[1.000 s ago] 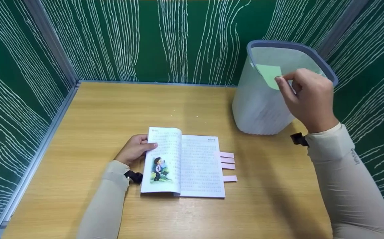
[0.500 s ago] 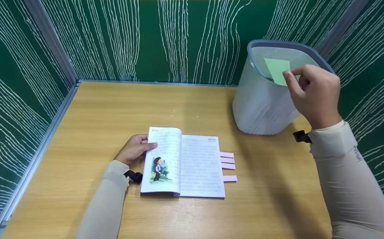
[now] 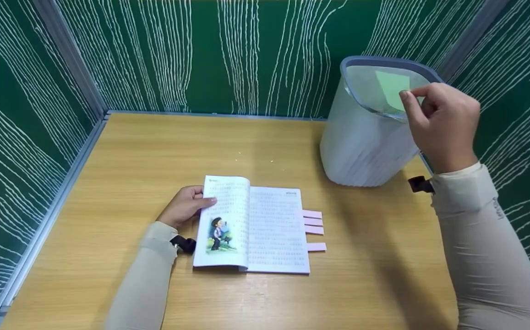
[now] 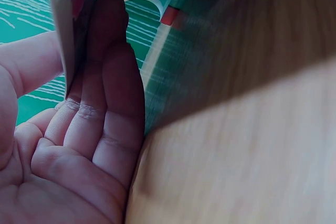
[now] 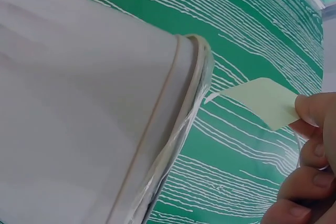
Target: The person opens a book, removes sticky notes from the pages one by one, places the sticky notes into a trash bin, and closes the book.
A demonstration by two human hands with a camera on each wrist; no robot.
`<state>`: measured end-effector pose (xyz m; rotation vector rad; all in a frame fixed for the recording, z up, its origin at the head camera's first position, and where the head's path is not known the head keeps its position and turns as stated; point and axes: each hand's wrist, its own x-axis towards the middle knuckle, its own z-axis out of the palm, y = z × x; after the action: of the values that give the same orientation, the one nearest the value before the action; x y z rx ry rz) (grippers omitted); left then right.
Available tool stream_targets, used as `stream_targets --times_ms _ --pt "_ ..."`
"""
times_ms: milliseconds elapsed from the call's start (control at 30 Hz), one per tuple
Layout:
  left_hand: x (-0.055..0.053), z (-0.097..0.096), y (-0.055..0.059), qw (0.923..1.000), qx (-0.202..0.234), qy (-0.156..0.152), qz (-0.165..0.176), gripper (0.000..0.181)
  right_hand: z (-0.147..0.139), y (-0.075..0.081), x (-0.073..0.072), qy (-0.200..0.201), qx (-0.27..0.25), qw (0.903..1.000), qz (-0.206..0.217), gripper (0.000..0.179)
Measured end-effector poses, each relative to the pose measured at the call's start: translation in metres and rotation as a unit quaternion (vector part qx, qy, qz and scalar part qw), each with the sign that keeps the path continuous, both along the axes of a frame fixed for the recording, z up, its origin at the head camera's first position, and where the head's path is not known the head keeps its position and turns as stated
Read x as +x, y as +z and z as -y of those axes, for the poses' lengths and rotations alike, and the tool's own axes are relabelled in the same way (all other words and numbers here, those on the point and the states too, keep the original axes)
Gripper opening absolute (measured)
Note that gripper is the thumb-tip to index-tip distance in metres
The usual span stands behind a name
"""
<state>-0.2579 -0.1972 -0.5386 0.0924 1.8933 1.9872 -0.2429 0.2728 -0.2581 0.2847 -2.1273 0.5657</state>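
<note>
An open book (image 3: 276, 229) lies on the table with its left pages lifted, a drawn figure showing on the left page. My left hand (image 3: 184, 205) grips the book's left edge, thumb on top of the page; in the left wrist view the fingers (image 4: 121, 114) reach under the cover. My right hand (image 3: 448, 123) pinches a green paper slip (image 3: 393, 89) between thumb and forefinger. In the head view the slip overlaps the opening of a white bin (image 3: 365, 142) with a grey-blue rim. The right wrist view shows the slip just past the bin's rim (image 5: 191, 87).
Several pink sticky tabs (image 3: 314, 222) stick out of the book's right edge. The bin stands at the back right of the wooden table (image 3: 177, 146), near the green, white-streaked wall (image 3: 269, 55). Tiny white specks dot the tabletop behind the book.
My right hand has moved right and away from me, carrying the green paper slip further over the bin's opening. The left hand and book have stayed put.
</note>
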Motion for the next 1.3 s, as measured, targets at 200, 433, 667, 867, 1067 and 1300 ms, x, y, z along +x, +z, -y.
stream_targets --times_ms 200,433,667,867,1067,1300 --pt "0.001 0.0 0.0 1.0 0.003 0.002 0.002 0.041 -0.02 -0.015 -0.02 -0.022 0.023 0.999 0.03 0.032" --pt "0.0 0.0 -0.002 1.0 -0.001 0.003 -0.002 0.041 -0.034 -0.026 -0.033 -0.056 0.007 0.9941 0.093 0.04" --pt "-0.002 0.002 -0.005 0.9999 -0.013 -0.002 -0.011 0.041 -0.04 -0.028 -0.039 -0.108 -0.007 0.9858 0.128 0.047" --pt "-0.001 0.001 -0.003 0.9999 -0.011 -0.001 -0.007 0.04 -0.047 -0.038 -0.049 -0.102 -0.02 0.9833 0.149 0.049" --pt "-0.001 0.0 -0.001 0.9999 -0.013 0.004 -0.006 0.041 -0.052 -0.043 -0.054 -0.086 -0.074 0.9796 0.166 0.05" --pt "-0.002 0.0 -0.001 0.9998 -0.018 0.001 -0.006 0.041 -0.054 -0.045 -0.056 -0.071 -0.092 0.9799 0.162 0.048"
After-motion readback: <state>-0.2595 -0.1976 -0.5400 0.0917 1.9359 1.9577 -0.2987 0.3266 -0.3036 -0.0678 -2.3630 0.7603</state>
